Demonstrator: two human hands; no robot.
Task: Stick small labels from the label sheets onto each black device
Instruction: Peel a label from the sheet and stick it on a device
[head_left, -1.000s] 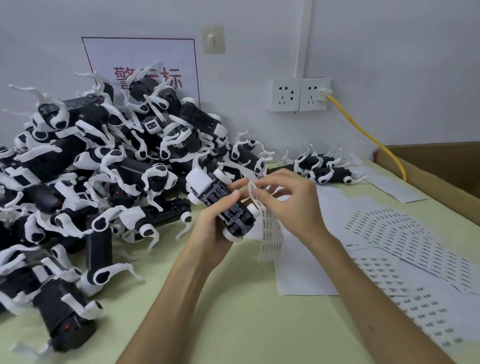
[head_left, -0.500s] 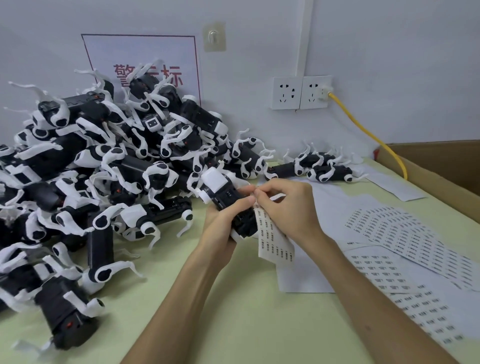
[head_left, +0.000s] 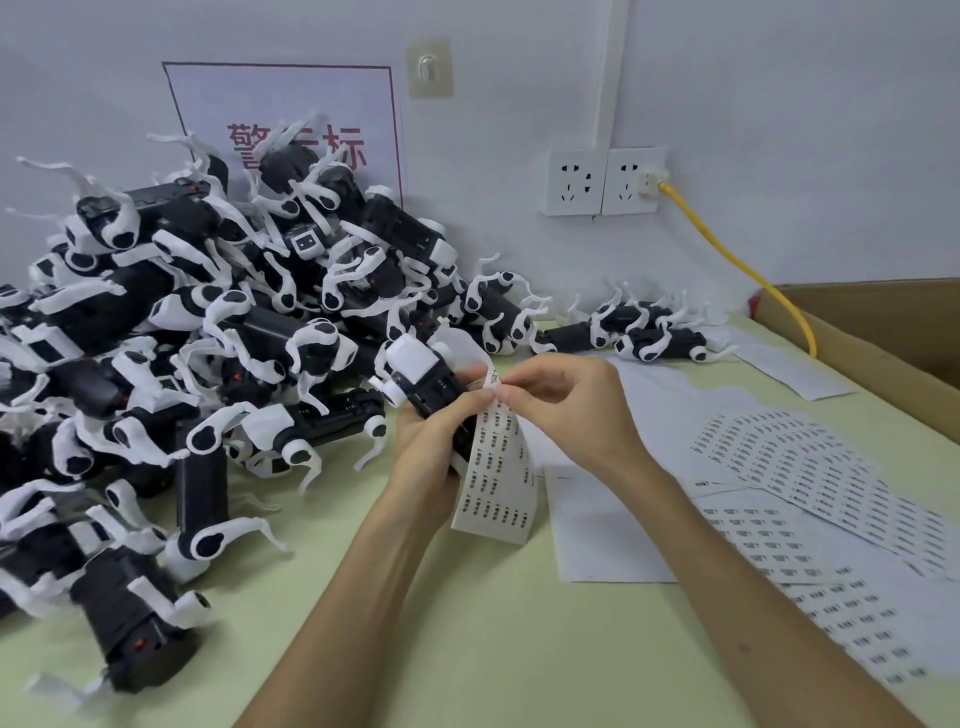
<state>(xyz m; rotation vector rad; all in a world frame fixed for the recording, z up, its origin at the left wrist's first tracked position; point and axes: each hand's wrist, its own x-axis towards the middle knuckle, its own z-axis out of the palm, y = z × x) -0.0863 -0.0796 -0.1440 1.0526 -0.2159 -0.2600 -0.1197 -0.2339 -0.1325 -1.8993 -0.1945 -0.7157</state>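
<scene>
at the far right edge of the table (head_left: 467, 649) stands your only container, a brown cardboard box (head_left: 893, 317); only its walls show, so what it holds can't be told. a yellow cable (head_left: 727, 252) runs from the wall sockets (head_left: 602, 182) down to the box's near corner.

open room lies along the table's near edge, a bare pale green stretch under and between your forearms. your left hand (head_left: 431, 436) grips a black device (head_left: 431, 387) above the middle of the table, white end tilted up and away from you. your right hand (head_left: 571, 405) is closed in a pinch, thumb and forefinger on the top of a label strip (head_left: 496, 467) that touches the device and hangs down past your left wrist.

to your left, a tall pile of black devices (head_left: 182, 338) with white legs fills the table up to the wall and covers the lower part of a red-lettered sign (head_left: 291, 104). a few more devices (head_left: 639, 332) lie by the wall behind your hands. on your right, label sheets (head_left: 810, 467) overlap in a fan toward the box, with a blank white sheet (head_left: 608, 540) just beside your right forearm.
</scene>
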